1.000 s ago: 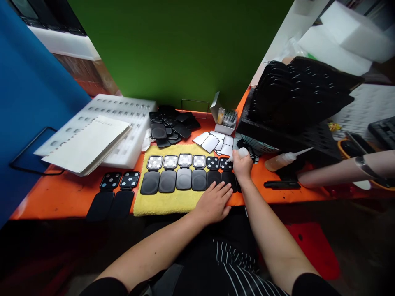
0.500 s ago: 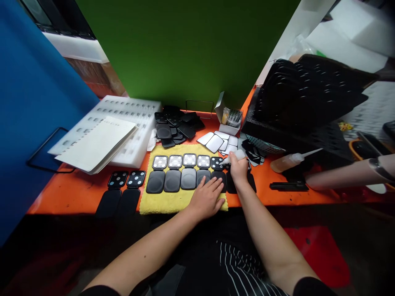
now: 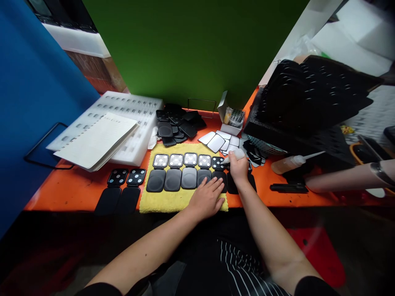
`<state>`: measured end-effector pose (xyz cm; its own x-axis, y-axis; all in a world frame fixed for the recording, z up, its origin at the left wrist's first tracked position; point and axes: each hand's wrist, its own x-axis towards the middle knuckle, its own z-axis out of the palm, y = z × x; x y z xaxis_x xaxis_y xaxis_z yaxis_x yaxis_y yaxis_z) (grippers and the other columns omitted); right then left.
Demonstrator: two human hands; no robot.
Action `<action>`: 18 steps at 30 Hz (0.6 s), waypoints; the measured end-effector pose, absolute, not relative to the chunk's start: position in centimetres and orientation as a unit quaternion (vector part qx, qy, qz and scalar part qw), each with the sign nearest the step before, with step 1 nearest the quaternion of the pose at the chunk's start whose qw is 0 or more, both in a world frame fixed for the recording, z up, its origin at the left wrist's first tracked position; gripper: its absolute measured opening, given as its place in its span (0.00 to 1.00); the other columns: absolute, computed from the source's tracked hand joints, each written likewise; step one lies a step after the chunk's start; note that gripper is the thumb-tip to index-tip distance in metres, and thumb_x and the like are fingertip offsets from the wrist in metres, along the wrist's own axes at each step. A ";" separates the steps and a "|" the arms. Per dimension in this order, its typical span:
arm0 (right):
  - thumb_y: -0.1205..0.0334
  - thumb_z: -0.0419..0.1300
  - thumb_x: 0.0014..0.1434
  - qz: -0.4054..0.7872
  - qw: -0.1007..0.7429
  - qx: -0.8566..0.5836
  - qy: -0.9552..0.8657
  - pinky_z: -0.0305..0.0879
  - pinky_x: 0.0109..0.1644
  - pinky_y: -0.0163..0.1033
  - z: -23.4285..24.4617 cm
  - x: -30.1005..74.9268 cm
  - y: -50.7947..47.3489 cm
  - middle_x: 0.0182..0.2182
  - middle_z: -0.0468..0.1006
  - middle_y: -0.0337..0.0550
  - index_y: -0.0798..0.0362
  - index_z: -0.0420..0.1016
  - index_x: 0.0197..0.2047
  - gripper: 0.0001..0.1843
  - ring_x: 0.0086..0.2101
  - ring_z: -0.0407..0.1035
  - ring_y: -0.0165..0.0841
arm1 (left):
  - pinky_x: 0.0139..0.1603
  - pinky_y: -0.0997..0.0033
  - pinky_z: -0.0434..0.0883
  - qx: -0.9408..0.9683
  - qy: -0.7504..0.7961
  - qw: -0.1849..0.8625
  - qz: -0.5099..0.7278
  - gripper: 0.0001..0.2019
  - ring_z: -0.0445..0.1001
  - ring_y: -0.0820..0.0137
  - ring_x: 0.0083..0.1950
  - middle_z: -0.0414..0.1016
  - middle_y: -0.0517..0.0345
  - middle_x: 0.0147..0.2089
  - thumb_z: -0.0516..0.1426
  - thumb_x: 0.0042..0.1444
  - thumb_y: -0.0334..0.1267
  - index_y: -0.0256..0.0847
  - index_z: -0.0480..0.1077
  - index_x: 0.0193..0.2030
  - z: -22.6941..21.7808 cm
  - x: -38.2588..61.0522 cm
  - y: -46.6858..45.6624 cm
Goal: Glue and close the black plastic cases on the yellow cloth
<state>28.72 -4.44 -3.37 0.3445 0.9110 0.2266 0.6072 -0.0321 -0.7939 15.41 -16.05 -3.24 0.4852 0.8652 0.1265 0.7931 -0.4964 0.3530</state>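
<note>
My right hand [image 3: 238, 169] is wrapped round a small white squeeze bottle [image 3: 238, 154]. The bottle's thin nozzle points left and down, at the dotted upper half of an opened black compact case [image 3: 218, 163]. Flat on the lower halves of the cases rests my left hand [image 3: 207, 198], fingers stretched out and a little apart. A row of opened black cases lies on a yellow cloth [image 3: 173, 203]. Those at the left carry shiny silvery plates [image 3: 161, 160] in their upper halves; the ones near my right hand show pale dots on black.
Left of the cloth lie two more opened cases [image 3: 117, 176]. A notebook [image 3: 97, 139] rests on a white foam block [image 3: 135, 152]. Behind are piled black cases [image 3: 175, 123], white-faced plates [image 3: 216, 142] and a small box [image 3: 231, 128]. To the right are an amber-filled bottle [image 3: 288, 163] and stacked black trays [image 3: 308, 98].
The view has shifted very slightly. Both hands keep nearly the same place, and the bottle's nozzle stays over the same dotted case.
</note>
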 end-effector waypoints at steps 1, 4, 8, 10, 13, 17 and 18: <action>0.44 0.52 0.50 0.182 0.438 -0.695 -0.540 0.60 0.34 0.38 -3.5 28.7 -4.2 0.28 0.75 0.48 0.56 0.69 0.31 0.22 0.30 0.68 0.37 | 0.61 0.57 0.49 0.852 0.487 0.126 0.146 0.22 0.51 0.65 0.63 0.55 0.55 0.62 0.45 0.58 0.44 0.40 0.56 0.58 -3.2 15.4 -16.1; 0.44 0.52 0.50 0.189 0.446 -0.690 -0.538 0.60 0.34 0.39 -3.8 28.2 -3.4 0.29 0.75 0.48 0.56 0.69 0.32 0.22 0.30 0.68 0.37 | 0.61 0.57 0.49 0.849 0.490 0.131 0.148 0.22 0.51 0.65 0.63 0.55 0.56 0.62 0.45 0.58 0.44 0.40 0.56 0.58 -3.2 15.4 -16.1; 0.44 0.52 0.49 0.188 0.435 -0.692 -0.544 0.60 0.35 0.40 -3.7 27.5 -3.0 0.28 0.76 0.50 0.56 0.70 0.32 0.22 0.31 0.68 0.39 | 0.61 0.57 0.50 0.849 0.491 0.130 0.146 0.22 0.51 0.65 0.62 0.56 0.56 0.62 0.45 0.58 0.44 0.41 0.57 0.58 -3.2 15.4 -16.1; 0.44 0.52 0.49 0.177 0.426 -0.697 -0.549 0.60 0.34 0.40 -3.6 27.4 -2.9 0.28 0.76 0.51 0.56 0.70 0.32 0.22 0.31 0.68 0.40 | 0.61 0.57 0.50 0.849 0.490 0.131 0.145 0.22 0.52 0.65 0.62 0.55 0.55 0.62 0.45 0.58 0.44 0.40 0.57 0.57 -3.2 15.4 -16.1; 0.43 0.52 0.48 0.157 0.413 -0.706 -0.554 0.60 0.34 0.41 -3.6 27.7 -2.9 0.28 0.76 0.51 0.56 0.70 0.32 0.23 0.31 0.68 0.41 | 0.61 0.57 0.50 0.848 0.491 0.136 0.147 0.22 0.51 0.65 0.63 0.55 0.55 0.62 0.45 0.58 0.44 0.40 0.57 0.57 -3.2 15.4 -16.1; 0.44 0.52 0.49 0.167 0.430 -0.698 -0.547 0.60 0.35 0.41 -3.5 27.8 -3.0 0.29 0.76 0.50 0.57 0.70 0.33 0.22 0.31 0.68 0.40 | 0.61 0.57 0.51 0.844 0.489 0.146 0.166 0.22 0.52 0.64 0.62 0.55 0.55 0.62 0.45 0.58 0.45 0.40 0.58 0.57 -3.0 15.1 -16.0; 0.44 0.52 0.49 0.179 0.442 -0.692 -0.542 0.60 0.35 0.40 -3.5 27.7 -3.1 0.29 0.76 0.50 0.57 0.70 0.33 0.22 0.31 0.68 0.39 | 0.61 0.57 0.50 0.841 0.491 0.147 0.173 0.22 0.52 0.64 0.62 0.55 0.55 0.62 0.45 0.58 0.45 0.40 0.58 0.57 -3.0 14.9 -16.0</action>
